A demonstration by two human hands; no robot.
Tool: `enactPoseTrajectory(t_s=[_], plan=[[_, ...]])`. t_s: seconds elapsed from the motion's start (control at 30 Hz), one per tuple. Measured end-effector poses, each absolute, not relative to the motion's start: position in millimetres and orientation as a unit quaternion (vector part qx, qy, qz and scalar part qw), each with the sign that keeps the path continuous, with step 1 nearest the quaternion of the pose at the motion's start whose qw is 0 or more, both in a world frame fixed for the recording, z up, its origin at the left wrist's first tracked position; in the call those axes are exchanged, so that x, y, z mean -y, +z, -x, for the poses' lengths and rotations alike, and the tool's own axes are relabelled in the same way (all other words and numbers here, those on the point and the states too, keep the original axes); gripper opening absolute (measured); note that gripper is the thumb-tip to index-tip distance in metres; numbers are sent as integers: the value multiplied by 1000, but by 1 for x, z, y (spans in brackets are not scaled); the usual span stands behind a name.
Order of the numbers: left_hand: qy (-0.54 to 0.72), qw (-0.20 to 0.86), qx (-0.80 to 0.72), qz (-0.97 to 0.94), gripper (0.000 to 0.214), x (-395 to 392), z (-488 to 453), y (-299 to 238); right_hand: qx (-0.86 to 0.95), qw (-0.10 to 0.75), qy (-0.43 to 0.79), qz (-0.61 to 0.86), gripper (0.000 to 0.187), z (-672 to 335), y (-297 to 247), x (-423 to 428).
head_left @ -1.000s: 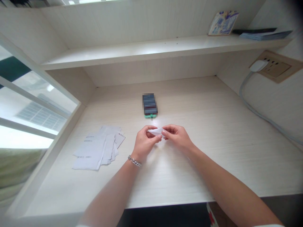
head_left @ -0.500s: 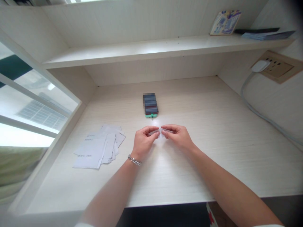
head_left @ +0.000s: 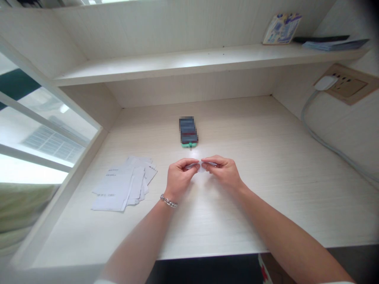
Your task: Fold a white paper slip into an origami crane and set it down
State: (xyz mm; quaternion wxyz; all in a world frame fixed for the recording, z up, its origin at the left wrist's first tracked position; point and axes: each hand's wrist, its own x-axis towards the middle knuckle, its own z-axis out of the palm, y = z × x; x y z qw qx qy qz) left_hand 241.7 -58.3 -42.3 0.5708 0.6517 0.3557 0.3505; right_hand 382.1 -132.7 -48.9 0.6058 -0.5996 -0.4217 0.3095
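My left hand [head_left: 179,179] and my right hand [head_left: 222,172] meet over the middle of the pale desk [head_left: 266,189]. Both pinch a small folded piece of white paper [head_left: 201,166] between thumb and fingertips, holding it just above the desk. A silver chain bracelet sits on my left wrist. Most of the paper is hidden by my fingers.
A loose pile of white paper slips [head_left: 122,187] lies to the left. A phone [head_left: 188,131] in a green case lies behind my hands. A shelf [head_left: 177,63] above holds a small card [head_left: 281,28] and booklets [head_left: 331,42]. A wall socket [head_left: 345,83] with a plug and cable is at right.
The folded paper has been pressed flatter and lower between my fingertips. My hands have drawn slightly closer together; everything else is as it was.
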Motion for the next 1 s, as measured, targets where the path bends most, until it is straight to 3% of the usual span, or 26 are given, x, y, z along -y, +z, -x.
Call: enactPoseTrajectory(t_s=[0.67,1.0], plan=[[338,577,-333,-665,20,58,-240,-44,420,610,324,588,15,-379,-48,135],[304,563,-320,-699,16,58,-239,-40,417,566,413,578,16,-385,-50,133]])
